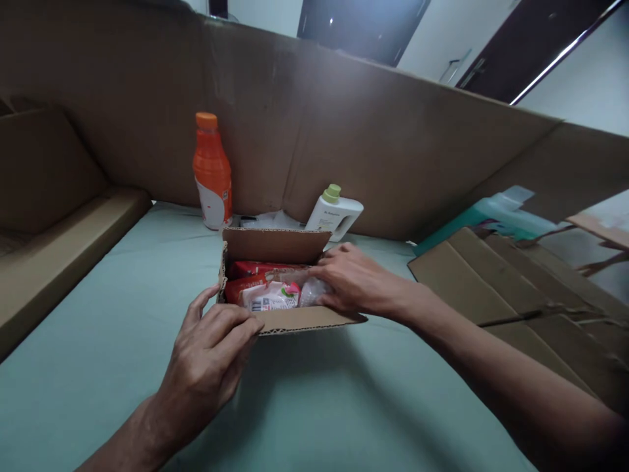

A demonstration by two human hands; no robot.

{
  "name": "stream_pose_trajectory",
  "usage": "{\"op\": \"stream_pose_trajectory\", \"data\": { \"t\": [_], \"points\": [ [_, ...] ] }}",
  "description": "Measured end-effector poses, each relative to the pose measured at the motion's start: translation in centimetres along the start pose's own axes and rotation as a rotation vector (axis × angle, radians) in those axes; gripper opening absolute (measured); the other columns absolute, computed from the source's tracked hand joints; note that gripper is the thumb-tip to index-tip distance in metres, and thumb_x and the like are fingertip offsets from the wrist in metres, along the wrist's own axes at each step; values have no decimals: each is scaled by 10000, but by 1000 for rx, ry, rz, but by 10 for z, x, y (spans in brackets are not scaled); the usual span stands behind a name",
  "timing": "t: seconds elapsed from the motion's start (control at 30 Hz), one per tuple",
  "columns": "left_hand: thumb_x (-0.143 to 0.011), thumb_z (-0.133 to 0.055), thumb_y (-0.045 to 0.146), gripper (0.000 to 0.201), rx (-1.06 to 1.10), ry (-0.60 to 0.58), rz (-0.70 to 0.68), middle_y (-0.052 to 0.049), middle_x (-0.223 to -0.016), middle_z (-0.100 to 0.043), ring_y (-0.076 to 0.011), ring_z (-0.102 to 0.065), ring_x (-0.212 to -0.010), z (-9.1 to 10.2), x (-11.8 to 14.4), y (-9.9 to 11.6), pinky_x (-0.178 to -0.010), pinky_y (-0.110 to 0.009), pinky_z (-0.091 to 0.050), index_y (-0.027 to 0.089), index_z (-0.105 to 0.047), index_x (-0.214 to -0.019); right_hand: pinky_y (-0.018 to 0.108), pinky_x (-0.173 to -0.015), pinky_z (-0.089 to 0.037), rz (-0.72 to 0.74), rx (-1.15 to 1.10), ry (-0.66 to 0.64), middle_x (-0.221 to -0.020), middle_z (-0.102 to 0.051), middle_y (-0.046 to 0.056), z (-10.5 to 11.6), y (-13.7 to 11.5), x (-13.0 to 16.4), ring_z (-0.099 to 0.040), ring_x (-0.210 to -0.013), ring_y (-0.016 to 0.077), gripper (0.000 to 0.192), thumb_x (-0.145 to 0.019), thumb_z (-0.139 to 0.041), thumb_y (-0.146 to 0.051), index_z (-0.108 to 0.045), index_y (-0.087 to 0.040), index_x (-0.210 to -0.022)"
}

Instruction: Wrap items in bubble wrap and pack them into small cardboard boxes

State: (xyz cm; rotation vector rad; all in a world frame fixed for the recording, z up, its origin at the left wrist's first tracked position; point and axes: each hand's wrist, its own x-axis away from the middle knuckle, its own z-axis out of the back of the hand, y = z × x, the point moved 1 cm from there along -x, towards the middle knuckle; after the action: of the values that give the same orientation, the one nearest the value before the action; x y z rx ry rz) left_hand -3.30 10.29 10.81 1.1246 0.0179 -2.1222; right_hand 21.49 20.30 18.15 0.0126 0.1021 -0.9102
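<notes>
A small open cardboard box [295, 321] sits in the middle of the green cloth, its front and back flaps raised outward. My left hand [211, 347] grips its front left corner, thumb and fingers on the edge. At the right end, my right hand [351, 278] reaches in with curled fingers around a clear plastic-wrapped bundle [314, 290]; the fingertips are partly hidden. Beside that bundle lies a white and pink packet [272, 296] with a barcode. Red packets [246, 270] fill the back and left of the box.
An orange-capped bottle [212, 174] and a white jug with a green cap [335, 215] stand behind the box, against a tall cardboard wall [373, 137]. Flattened cardboard [466, 278] and a teal liquid bottle [491, 213] lie right. A larger carton [54, 242] stands left.
</notes>
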Motion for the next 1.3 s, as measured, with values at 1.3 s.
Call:
{"op": "stream_pose_trajectory", "data": {
  "t": [1.3],
  "points": [
    [-709,-771,456,484,652,18,1041,-113,-1085,-732,-267,-686,-1014,-19,93,3,-914,-378,-543,168,-633,-1072,451,-846,-599,-564,-579,444,-1021,-770,150,-121,-110,172,-737,-940,335,328,-922,-573,-431,-713,-176,-1074]
  ]
}}
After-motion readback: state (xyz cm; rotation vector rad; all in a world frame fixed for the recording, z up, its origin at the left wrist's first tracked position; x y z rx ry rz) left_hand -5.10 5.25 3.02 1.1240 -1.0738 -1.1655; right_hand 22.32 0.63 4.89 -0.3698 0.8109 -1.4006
